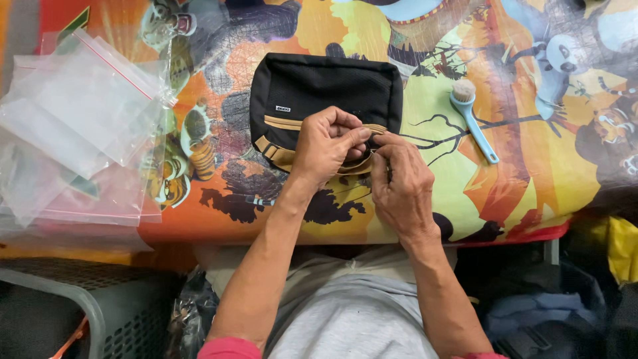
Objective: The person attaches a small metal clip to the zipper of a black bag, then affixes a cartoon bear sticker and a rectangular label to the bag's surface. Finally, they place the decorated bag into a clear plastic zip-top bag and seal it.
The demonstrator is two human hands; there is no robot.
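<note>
A black pouch bag [325, 90] with tan trim and a tan strap lies on a colourful cartoon-print table cover [531, 179]. My left hand [325, 145] is curled over the bag's near edge and pinches the tan strap [279, 123]. Right beside it, my right hand [401, 185] grips the same strap end near the bag's lower right corner. The fingertips of both hands meet over the strap, and the part under them is hidden.
A blue-handled brush [473, 119] with pale bristles lies right of the bag. A pile of clear zip plastic bags [80, 126] covers the table's left side. A grey plastic crate [100, 312] stands below left, and dark bags [538, 312] sit on the floor at right.
</note>
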